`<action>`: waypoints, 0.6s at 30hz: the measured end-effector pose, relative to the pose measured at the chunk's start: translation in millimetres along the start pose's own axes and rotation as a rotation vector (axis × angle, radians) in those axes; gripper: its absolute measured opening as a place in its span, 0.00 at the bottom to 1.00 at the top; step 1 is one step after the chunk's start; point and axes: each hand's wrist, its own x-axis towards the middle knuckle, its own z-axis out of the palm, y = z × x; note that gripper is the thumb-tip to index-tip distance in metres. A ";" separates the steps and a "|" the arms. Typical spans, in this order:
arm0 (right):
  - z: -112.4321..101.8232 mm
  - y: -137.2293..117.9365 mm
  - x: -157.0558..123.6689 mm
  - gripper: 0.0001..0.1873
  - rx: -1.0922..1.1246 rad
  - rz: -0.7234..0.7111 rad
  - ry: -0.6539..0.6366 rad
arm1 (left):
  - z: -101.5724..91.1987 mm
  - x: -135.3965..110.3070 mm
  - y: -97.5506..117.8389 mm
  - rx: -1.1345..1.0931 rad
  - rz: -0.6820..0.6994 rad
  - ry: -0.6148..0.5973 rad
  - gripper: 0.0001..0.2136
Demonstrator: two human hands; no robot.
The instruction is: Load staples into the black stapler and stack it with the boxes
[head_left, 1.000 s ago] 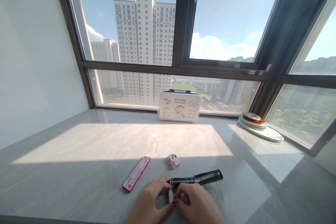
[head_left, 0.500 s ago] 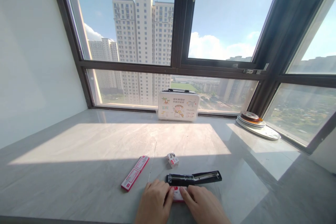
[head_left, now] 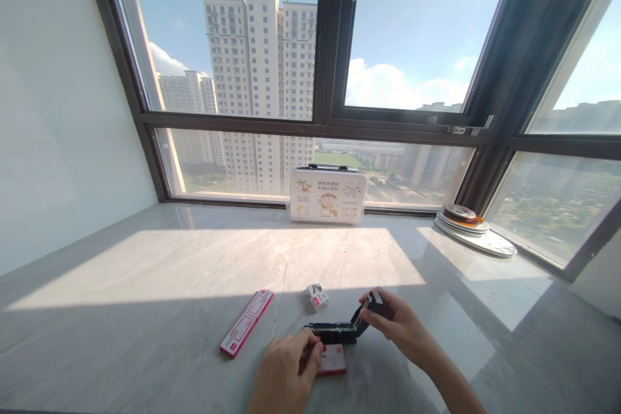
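A black stapler (head_left: 337, 332) lies opened out on the grey stone surface, its metal staple channel showing. My right hand (head_left: 395, 320) grips its raised part between thumb and fingers and holds it tilted up. My left hand (head_left: 288, 365) is closed at the stapler's other end, its index finger against the black base and its thumb over a red and white box (head_left: 334, 359). This flat box lies just in front of the stapler, its left side partly hidden by the left hand.
A long pink and white box (head_left: 246, 323) lies to the left. Behind the stapler sits a small white box (head_left: 317, 297). Against the window stands a white cartoon-printed case (head_left: 327, 197). Stacked plates (head_left: 478, 233) are at the back right.
My right hand has left the red and white box and taken hold of the stapler's hinged part, lifting it from nearly flat. My left hand stays close to the same spot.
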 end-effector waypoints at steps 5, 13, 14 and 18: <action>45.6 -23.6 30.9 0.17 -0.261 -0.128 -0.050 | 5.0 0.4 0.2 0.073 0.018 0.025 0.11; 55.7 -19.5 23.3 0.12 -0.463 -0.125 -0.099 | 12.7 -0.7 11.4 0.109 0.095 0.093 0.11; 54.2 -18.0 21.4 0.12 -0.470 -0.117 -0.085 | 13.1 -0.4 13.5 0.103 0.130 0.098 0.11; 48.0 -13.2 15.2 0.11 -0.500 -0.075 -0.024 | 13.1 0.1 12.8 0.108 0.264 0.090 0.09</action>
